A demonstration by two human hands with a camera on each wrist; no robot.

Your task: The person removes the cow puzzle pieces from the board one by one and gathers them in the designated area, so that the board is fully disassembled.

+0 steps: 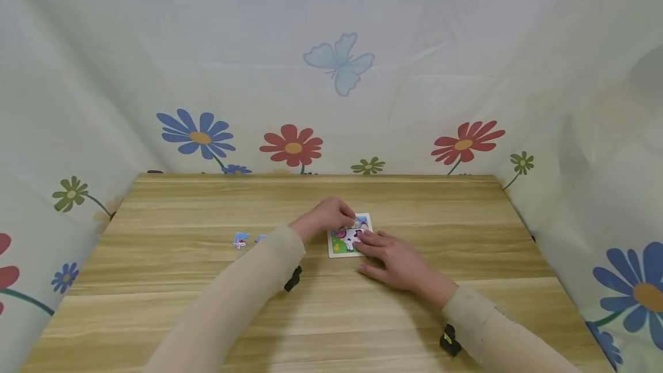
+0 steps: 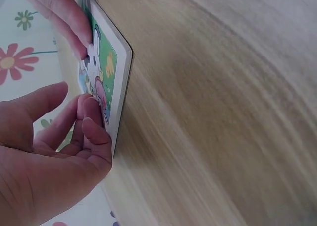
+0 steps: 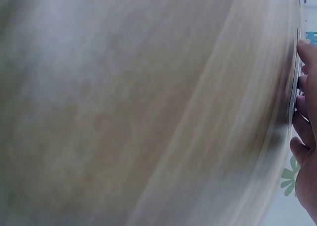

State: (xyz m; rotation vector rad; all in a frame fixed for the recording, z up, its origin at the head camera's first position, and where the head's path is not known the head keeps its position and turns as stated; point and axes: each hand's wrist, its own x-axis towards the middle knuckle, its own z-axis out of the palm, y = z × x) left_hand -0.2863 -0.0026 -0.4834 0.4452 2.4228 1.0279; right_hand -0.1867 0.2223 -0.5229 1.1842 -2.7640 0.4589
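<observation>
A small framed jigsaw puzzle [image 1: 350, 239] with a cow picture and a white border lies flat on the table. At its upper left is my left hand [image 1: 331, 214], fingers bent and fingertips touching the picture. In the left wrist view the left thumb [image 2: 52, 98] stands apart from those fingertips, and the puzzle [image 2: 121, 80] is seen edge-on. My right hand [image 1: 395, 259] comes in from the lower right, its extended fingers resting on the puzzle's right side. In the right wrist view, only part of the right hand [image 3: 307, 104] shows, at the right edge.
Two loose blue puzzle pieces, one with red and white on it [image 1: 240, 240] and a smaller one [image 1: 260, 238], lie left of the puzzle near the left sleeve [image 1: 235, 289]. The wooden table [image 1: 440, 200] backs onto a flower-printed cloth [image 1: 248, 91].
</observation>
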